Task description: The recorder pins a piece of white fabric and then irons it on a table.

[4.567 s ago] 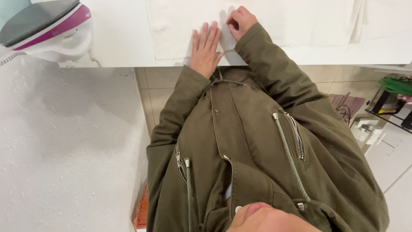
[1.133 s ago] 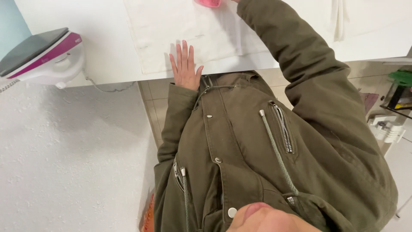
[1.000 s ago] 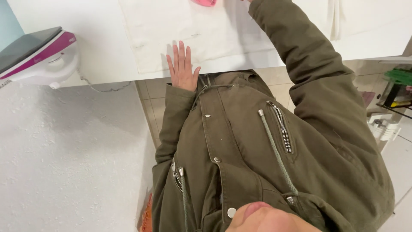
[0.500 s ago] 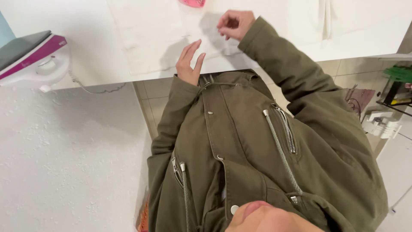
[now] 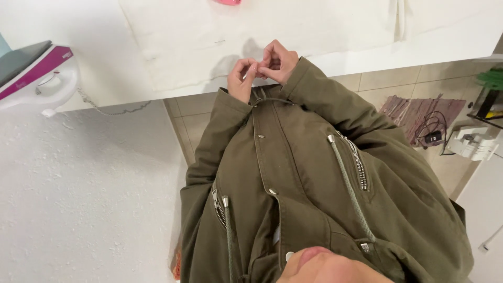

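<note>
My left hand [image 5: 241,78] and my right hand [image 5: 277,62] meet at the near edge of the white table [image 5: 94,31], fingertips pinched together and touching each other. Nothing can be made out between the fingers. Both hands hover over the near edge of a flat white cloth [image 5: 178,36] spread on the table. A small pink object [image 5: 226,1] lies on the cloth at the top edge of the view, mostly cut off. My olive jacket sleeves reach to the wrists.
A white and magenta iron [image 5: 34,73] rests at the table's left end, its cord [image 5: 105,109] hanging over the edge. More white fabric [image 5: 401,18] lies folded at the right. On the tiled floor are a mat with cables [image 5: 419,112] and a white plug block [image 5: 471,144].
My right hand came back from the pink object toward my body. My left hand lifted off the cloth, curled its fingers and met the right hand's fingertips.
</note>
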